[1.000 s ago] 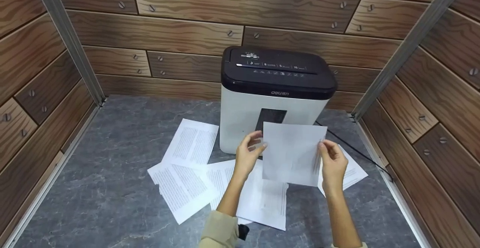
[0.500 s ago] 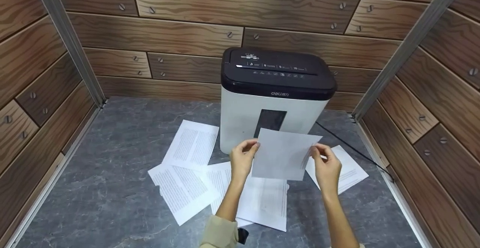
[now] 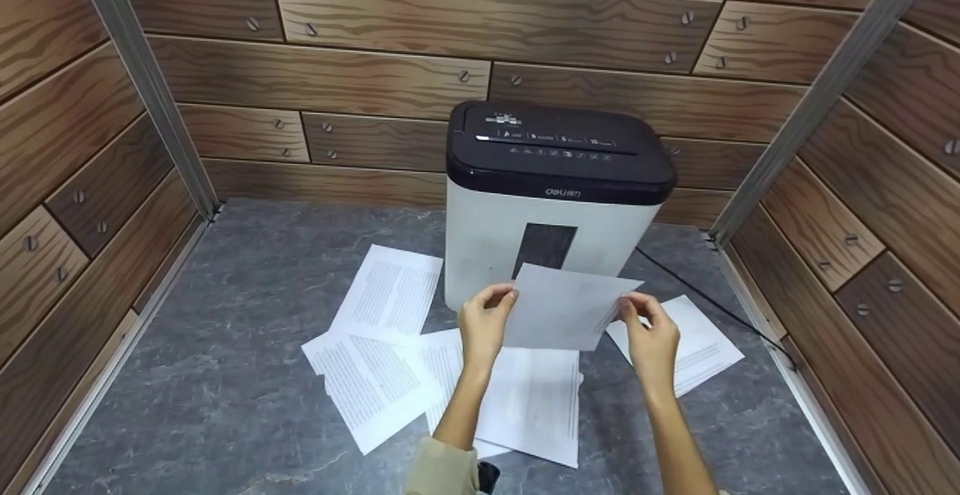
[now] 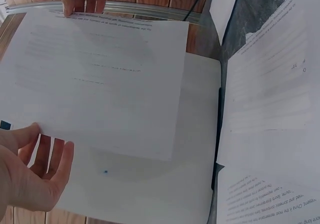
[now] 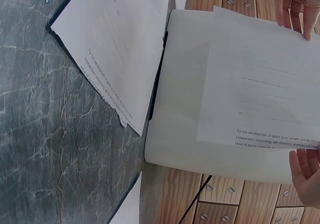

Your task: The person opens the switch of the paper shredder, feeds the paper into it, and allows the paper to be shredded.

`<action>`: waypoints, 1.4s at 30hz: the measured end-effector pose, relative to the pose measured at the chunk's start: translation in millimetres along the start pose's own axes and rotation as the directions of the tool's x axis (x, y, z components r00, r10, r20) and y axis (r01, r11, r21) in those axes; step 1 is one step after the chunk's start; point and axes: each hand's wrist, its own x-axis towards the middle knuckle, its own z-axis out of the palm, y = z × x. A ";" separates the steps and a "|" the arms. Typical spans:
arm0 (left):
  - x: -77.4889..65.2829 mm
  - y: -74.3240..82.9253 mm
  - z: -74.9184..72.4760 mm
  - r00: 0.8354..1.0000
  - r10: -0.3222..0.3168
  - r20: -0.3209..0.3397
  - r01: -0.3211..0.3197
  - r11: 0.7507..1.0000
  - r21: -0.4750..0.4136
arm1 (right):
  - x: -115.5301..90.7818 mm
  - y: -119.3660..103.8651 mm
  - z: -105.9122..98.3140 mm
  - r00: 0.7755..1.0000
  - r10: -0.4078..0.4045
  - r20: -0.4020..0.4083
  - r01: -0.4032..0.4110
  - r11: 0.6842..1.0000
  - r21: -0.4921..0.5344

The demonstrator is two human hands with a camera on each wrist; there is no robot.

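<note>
A sheet of paper point(image 3: 566, 307) is held up in front of the shredder, printed lines showing along one side in the right wrist view. My left hand point(image 3: 486, 324) pinches its left edge between thumb and fingers. At the right edge my right hand point(image 3: 649, 337) pinches it the same way. Behind the sheet stands the paper shredder point(image 3: 555, 214), with a white body, a dark window and a black top. The feed slot point(image 3: 559, 145) runs across that top, above and beyond both hands.
Several printed sheets point(image 3: 379, 386) lie overlapping on the grey marbled surface point(image 3: 225, 360), left of and below the hands. Another printed sheet point(image 3: 701, 349) lies at the right, near a black cord point(image 3: 712, 304). Wood-patterned walls point(image 3: 375, 75) enclose the back and sides.
Both hands have lowered the sheet slightly and shifted it left, and it now leans further back. The view has shifted a little; the shredder and loose sheets stay put.
</note>
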 end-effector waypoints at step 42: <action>48.7 127.4 -37.0 0.952 0.297 0.081 -0.259 0.916 -0.306 | 72.6 -82.0 -7.8 0.965 -0.256 -0.061 0.260 0.891 0.371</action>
